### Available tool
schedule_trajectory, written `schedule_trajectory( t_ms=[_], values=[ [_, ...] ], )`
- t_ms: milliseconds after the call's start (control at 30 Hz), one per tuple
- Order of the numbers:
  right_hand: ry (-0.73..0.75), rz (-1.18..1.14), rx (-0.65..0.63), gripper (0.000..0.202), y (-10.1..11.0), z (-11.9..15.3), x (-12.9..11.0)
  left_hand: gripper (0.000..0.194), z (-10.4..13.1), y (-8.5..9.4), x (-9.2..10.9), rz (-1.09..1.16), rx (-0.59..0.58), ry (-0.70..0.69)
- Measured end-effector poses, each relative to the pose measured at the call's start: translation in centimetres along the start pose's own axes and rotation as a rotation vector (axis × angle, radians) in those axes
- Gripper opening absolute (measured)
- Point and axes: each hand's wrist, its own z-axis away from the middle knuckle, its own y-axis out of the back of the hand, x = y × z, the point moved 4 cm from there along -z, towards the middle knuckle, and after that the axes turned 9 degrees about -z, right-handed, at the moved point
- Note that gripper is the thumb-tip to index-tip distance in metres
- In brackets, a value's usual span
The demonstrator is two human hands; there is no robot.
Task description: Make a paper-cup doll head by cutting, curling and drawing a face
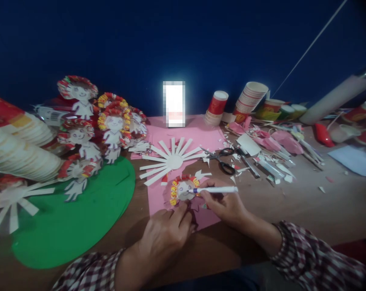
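A paper doll face (184,190), ringed with red and yellow curled paper strips, lies on a pink sheet (156,202). My left hand (172,228) is closed over its lower edge, fingertips pressing it against the sheet; the part under the fingers is hidden. Between the fingers of my right hand (224,204) is a white marker pen (221,189), its dark tip touching the face. Eyes and a curved mouth are drawn there. Just beyond sits a white cup base (174,161) cut into spread strips. Black-handled scissors (227,166) lie to the right.
Several finished paper dolls (113,125) stand at left, by stacked paper cups (22,149) and a green sheet (89,226). At back right are more cups (251,99). Paper scraps (276,167) litter the right side. A bright, blurred-out screen (174,103) stands against the blue wall.
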Motion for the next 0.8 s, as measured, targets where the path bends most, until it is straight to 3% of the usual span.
schedule_trajectory(
  t_ms=[133,800],
  values=[
    [-0.046,-0.075,0.046,0.010,0.22,0.03,0.35,0.010,0.10,-0.06,0.00,-0.007,-0.019,-0.002],
    [-0.045,0.016,-0.036,0.009,0.07,0.08,0.62,0.011,-0.09,0.10,-0.10,-0.018,-0.019,-0.012]
  ],
)
